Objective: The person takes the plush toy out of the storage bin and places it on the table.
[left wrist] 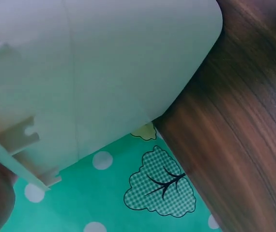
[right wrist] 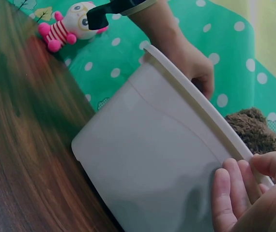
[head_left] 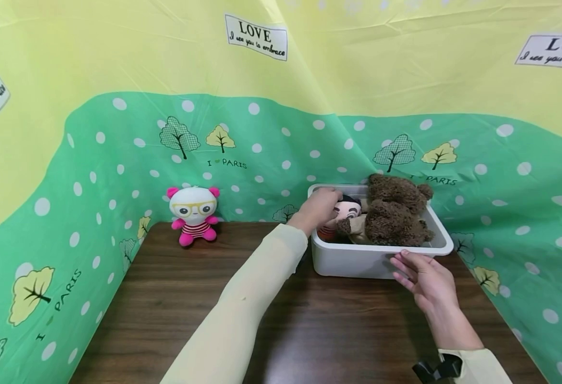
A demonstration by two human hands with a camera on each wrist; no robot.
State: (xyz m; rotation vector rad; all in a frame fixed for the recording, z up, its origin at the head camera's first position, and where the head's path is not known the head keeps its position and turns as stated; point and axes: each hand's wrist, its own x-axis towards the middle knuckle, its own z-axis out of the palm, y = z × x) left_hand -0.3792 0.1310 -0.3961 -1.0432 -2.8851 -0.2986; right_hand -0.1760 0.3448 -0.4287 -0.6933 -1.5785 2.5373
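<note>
While right hand (head_left: 429,282) grips bin (head_left: 357,261), left hand (head_left: 320,208) reaches inside.

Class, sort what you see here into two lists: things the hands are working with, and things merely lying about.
In use:
- white bin, its rim held by the right hand
- small doll inside it, grasped by the left hand
- brown teddy bear in the same bin

Lying about:
- pink panda plush on the wooden table
- patterned backdrop

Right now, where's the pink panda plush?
In the head view the pink panda plush sits upright at the table's far left corner against the green backdrop, well left of the white bin and touched by neither hand.
</note>
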